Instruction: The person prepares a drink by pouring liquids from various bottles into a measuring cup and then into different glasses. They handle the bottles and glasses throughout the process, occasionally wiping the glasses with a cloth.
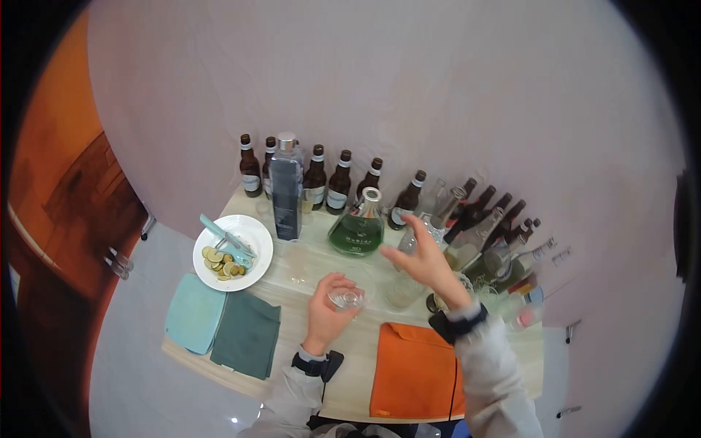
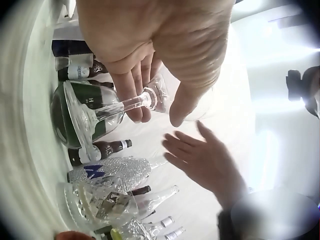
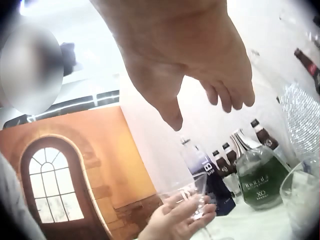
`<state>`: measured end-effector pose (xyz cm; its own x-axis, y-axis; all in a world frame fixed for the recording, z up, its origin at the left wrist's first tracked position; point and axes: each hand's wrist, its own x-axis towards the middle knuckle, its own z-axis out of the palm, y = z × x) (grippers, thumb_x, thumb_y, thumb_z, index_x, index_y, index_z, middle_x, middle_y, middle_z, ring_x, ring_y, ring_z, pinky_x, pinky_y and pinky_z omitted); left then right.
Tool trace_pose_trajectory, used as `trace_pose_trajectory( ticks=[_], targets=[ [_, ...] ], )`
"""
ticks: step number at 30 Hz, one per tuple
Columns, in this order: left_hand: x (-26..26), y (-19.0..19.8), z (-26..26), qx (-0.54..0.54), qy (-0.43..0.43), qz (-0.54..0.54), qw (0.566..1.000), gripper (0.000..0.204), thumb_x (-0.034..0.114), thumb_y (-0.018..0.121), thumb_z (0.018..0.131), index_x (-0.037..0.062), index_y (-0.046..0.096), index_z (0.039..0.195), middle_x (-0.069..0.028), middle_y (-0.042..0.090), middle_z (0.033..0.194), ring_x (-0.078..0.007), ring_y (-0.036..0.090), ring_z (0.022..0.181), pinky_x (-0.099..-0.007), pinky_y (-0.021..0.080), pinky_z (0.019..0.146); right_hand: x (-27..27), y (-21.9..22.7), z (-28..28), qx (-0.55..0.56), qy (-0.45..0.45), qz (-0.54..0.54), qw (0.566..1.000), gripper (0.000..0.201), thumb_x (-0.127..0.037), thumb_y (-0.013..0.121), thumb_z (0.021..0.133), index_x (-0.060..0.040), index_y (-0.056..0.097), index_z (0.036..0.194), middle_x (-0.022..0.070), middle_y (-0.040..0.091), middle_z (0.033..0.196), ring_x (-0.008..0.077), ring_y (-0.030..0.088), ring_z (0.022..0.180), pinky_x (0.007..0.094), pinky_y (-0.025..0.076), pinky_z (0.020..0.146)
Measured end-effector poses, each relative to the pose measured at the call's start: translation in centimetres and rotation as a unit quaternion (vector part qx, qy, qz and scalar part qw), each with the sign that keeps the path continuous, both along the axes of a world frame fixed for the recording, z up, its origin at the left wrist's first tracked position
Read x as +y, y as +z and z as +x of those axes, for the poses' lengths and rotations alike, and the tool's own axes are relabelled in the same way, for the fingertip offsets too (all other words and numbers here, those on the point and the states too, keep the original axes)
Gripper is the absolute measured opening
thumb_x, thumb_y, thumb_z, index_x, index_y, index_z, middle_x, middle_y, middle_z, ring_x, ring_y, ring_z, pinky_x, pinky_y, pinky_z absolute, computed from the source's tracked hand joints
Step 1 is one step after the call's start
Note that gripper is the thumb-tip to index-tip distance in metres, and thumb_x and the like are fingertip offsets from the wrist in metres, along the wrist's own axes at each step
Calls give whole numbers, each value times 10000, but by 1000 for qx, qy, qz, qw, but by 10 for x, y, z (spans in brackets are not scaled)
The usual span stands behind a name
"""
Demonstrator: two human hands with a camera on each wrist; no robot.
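Note:
My left hand [image 1: 325,312] holds a clear stemmed glass [image 1: 347,298] over the table. In the left wrist view, the fingers and thumb curl round its bowl, and the stem and foot [image 2: 80,117] stick out past the palm. A flared rim shows in the right wrist view, matching a martini glass [image 3: 185,186]. Up above the table on the right, my right hand [image 1: 429,264] is spread, thumb apart from the fingers, with nothing in it. Nearest to it are a green decanter-shaped bottle [image 1: 356,235] marked XO and a clear mixing glass [image 1: 403,290].
Brown beer bottles [image 1: 338,191] line the back, with a tall dark-blue bottle [image 1: 286,193] before them. At left is a white plate [image 1: 264,264] with lime slices and tongs, near a teal board [image 1: 193,314] and green cloth [image 1: 248,334]. An orange cloth [image 1: 412,372] lies front right.

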<state>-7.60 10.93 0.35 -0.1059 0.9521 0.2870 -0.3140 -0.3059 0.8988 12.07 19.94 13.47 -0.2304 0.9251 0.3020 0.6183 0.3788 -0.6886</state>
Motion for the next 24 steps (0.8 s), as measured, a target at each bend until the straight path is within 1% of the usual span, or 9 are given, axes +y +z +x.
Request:
trace_pose_trajectory(
  ticks=[4,6,7,8,11,14,20,22,24],
  targets=[
    [-2,-3,2,-13,-15,20,1000,733,-83,852,783,-30,451,1394,-132,646,1194,-235,714,1094,-340,596,920,91,-34,-44,59,-37,-97,993,728,-406,892,824,27,587,1324,195,676,1272,246,640,1186,365,504,987],
    [-4,-4,3,-12,-13,19,1000,754,-96,859,763,-25,447,1391,-134,647,1194,-240,713,1102,-349,594,937,112,-42,-55,83,-29,-188,978,600,-423,886,837,15,649,1174,118,718,1148,143,650,1051,299,512,874],
    [-5,-3,4,-13,-15,17,1000,775,-109,865,744,-19,443,1387,-137,649,1193,-245,712,1109,-357,591,955,116,-53,-64,180,-3,-116,977,431,-374,869,848,-9,683,980,55,737,942,79,638,861,269,503,746],
    [-6,-2,5,-17,-15,11,1000,775,-109,865,744,-19,443,1387,-137,649,1193,-245,712,1109,-357,591,955,121,-60,-67,176,-4,-122,977,431,-374,869,848,-9,683,980,55,737,942,79,638,861,269,503,746],
    [-10,5,2,-23,-20,7,1000,782,-86,881,750,-24,441,1393,-143,659,1189,-247,713,1105,-364,596,947,130,-72,-80,192,-82,-2,978,243,-233,791,844,-12,689,833,37,691,703,113,621,663,328,520,659],
    [-12,10,2,-19,-24,29,999,781,-84,880,754,-26,441,1397,-146,665,1184,-249,716,1099,-367,597,945,124,-71,-89,185,-132,38,973,215,-198,777,811,-7,679,814,62,695,705,122,629,667,336,523,663],
    [-19,27,-3,-23,-46,64,997,768,-77,875,770,-33,440,1401,-154,662,1198,-255,718,1095,-368,596,943,100,-48,-115,160,-113,66,978,186,-147,755,768,10,655,777,72,683,676,129,632,636,339,521,642],
    [-30,38,-6,-15,-42,59,997,758,-74,872,778,-35,441,1401,-160,656,1208,-261,716,1104,-369,597,941,85,-24,-114,174,-101,81,976,169,-133,751,771,8,658,773,67,680,671,116,631,625,327,521,629],
    [-42,45,-9,-5,-49,55,997,755,-71,873,780,-36,443,1400,-163,655,1215,-264,714,1111,-369,598,942,72,1,-115,252,-60,33,965,133,-106,744,781,3,667,777,49,686,677,96,629,632,303,522,625]
  ],
)
